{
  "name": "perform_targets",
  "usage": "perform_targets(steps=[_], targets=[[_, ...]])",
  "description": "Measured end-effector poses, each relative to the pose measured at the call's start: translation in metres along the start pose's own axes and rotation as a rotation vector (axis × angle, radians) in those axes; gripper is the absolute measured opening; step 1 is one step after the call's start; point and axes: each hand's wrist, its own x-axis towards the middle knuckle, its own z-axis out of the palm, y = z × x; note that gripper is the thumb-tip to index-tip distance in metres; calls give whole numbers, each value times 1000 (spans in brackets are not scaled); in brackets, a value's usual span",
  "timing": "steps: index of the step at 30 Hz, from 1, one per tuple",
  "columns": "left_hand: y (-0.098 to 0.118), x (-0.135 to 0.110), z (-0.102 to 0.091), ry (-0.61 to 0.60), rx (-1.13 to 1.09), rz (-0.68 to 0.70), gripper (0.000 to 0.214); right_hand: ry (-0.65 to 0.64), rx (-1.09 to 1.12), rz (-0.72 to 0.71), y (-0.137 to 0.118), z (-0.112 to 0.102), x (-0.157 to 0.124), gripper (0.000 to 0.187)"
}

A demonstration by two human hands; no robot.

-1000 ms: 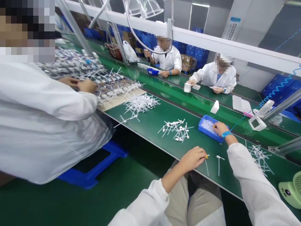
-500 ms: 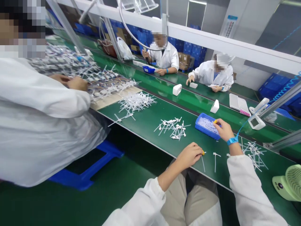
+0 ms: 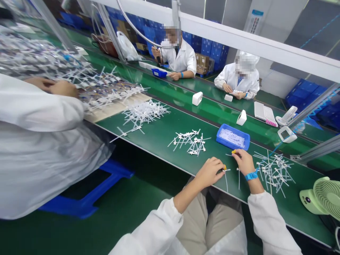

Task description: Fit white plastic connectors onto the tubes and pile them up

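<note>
Out of the blue tray (image 3: 231,146) now with the right hand (image 3: 243,161), unlike half a second back; drawn toward the near edge of the counter (image 3: 159,141) and set just beside the left hand (image 3: 209,171). Seems to bring along a small white piece (image 3: 228,154), nipped under the yellow-capped fingertip, though too small to tell for sure. Reads as the pick-up done and a fresh piece delivered to the working spot.

Left grip in the same place as before: fingertips pressed together on the head of a thin white strip (image 3: 226,177), holding it down on the counter. Lies flat, long axis running across the counter, with the cross-barred head at the far end by the fingers and the tail pointing back toward the lap. Second strip (image 3: 239,173) alongside, roughly parallel, just below the right hand.

Nearby, a right-hand heap (image 3: 273,170) of like parts past the blue wrist strap (image 3: 251,175), and a centre heap (image 3: 190,141) beyond the left hand.
</note>
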Motion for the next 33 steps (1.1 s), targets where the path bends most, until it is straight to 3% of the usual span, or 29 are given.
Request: perform_targets(steps=[4, 7, 10, 15, 23, 28, 33], targets=[[0, 0, -3, -32, -49, 49, 5, 25, 234, 128, -14, -4, -41, 28], [1, 0, -5, -46, -79, 53, 6, 45, 482, 253, -31, 3, -73, 27], [0, 0, -6, -54, -118, 26, 11, 88, 555, 298, -45, 14, -92, 26], [0, 0, -5, -63, -162, -21, 22, 75, 496, 305, -51, 26, -97, 30], [1, 0, -5, -69, -169, -33, 18, 8, 346, 287, -51, 22, -96, 27], [0, 0, -5, -86, -153, -34, 18, 31, 462, 295, -50, 22, -98, 24], [-1, 0, -4, -94, -149, -27, 16, 29, 416, 295, -50, 21, -98, 25]])
